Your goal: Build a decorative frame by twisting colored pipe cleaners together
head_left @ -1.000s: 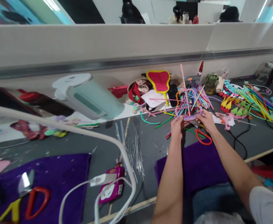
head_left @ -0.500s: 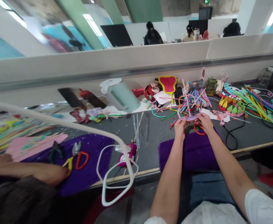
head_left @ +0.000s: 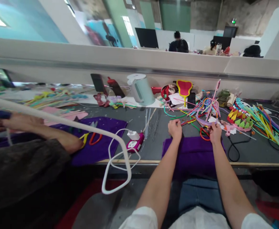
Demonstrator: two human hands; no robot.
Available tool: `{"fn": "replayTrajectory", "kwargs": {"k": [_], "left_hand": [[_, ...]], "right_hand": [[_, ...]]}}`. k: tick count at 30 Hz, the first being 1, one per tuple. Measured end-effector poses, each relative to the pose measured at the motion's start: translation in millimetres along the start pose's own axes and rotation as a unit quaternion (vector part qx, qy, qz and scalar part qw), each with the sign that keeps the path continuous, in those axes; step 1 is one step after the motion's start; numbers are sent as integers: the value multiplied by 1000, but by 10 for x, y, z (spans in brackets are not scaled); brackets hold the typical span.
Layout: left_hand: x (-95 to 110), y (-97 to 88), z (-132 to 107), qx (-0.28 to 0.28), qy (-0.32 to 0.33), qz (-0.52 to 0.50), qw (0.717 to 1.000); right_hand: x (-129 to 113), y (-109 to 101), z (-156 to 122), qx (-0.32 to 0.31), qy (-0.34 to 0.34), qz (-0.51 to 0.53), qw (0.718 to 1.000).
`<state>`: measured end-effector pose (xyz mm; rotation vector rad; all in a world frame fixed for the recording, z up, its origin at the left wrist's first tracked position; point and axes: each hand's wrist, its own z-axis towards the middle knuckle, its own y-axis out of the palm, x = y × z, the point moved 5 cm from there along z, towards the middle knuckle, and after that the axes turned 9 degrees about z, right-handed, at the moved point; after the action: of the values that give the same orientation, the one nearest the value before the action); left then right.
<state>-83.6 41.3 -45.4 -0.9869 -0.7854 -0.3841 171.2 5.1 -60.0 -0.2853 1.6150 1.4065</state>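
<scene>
My left hand [head_left: 175, 128] is curled into a fist on the far edge of a purple cloth [head_left: 192, 152], apart from the craft. My right hand [head_left: 215, 132] is closed, its fingers pinched at the lilac ring at the base of a pipe-cleaner frame [head_left: 206, 109] made of pink, orange and blue stems. That frame rests on the grey table [head_left: 153, 140] just beyond the cloth. Red-handled scissors [head_left: 203, 134] lie between my hands, close to the right one.
A co-worker's dark-sleeved arm [head_left: 46, 135] lies on a second purple cloth at left, beside scissors [head_left: 91, 138]. A white cable [head_left: 82, 127] loops to a pink device [head_left: 135, 144]. A teal kettle [head_left: 140, 89], red fan [head_left: 184, 87] and loose pipe cleaners [head_left: 263, 117] stand before the partition.
My left hand has let go of the frame and drawn left to the cloth's edge. The frame has come down to the table. The view has pulled back and swung left.
</scene>
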Motion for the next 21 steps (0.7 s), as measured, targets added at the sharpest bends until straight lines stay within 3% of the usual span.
{"fn": "replayTrajectory", "kwargs": {"k": [2,6,9,11,17,21], "left_hand": [[-39,69,219,-116,23,158,980],[-73,259,426,-211,16,190,959],[-100,355,422,-229,3,189,955],[-141,326,423,-226,-10,180,957],[-242,-85,487,-194,-44,117,973],[-49,-145,221,-191,-26,11,981]], "right_hand": [[25,4,9,-6,14,16,1000],[65,25,15,-18,31,20,999],[68,36,19,-21,37,33,999],[58,47,18,-23,39,43,998],[28,87,-4,-33,41,35,998],[63,108,-20,-57,62,2,996]]}}
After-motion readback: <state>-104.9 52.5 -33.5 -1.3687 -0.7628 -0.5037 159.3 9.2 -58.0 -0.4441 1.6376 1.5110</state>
